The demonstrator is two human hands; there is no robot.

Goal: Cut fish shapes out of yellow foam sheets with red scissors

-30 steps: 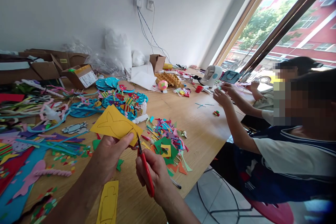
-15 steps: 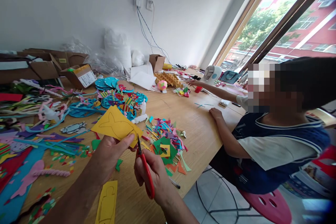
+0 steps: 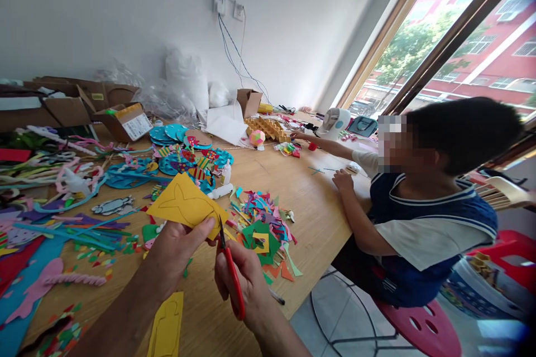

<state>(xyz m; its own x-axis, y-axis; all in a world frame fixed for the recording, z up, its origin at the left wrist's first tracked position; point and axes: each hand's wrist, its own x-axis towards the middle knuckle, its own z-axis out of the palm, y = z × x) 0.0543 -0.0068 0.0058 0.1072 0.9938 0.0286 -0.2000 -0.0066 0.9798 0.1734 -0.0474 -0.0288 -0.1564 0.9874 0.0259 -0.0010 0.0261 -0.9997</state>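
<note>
My left hand [image 3: 173,254] pinches the near edge of a yellow paper sheet [image 3: 184,204] with a fish outline drawn on it, held above the wooden table [image 3: 310,206]. My right hand [image 3: 245,281] is closed round red-handled scissors [image 3: 230,276], whose blades point up into the sheet's lower right corner. Below my hands a yellow paper strip [image 3: 167,326] with a drawn figure lies on the table.
Coloured paper scraps [image 3: 263,223] are piled to the right of my hands. Foam strips and cut shapes [image 3: 62,201] cover the left side. Blue decorated discs [image 3: 184,156], cardboard boxes [image 3: 121,117] and a small fan [image 3: 335,121] lie farther back. A seated person [image 3: 419,217] reaches over the table's right edge.
The person at the right has leaned forward and stretched an arm toward the far items; a second person behind is out of sight. My hands, sheet and scissors have hardly moved.
</note>
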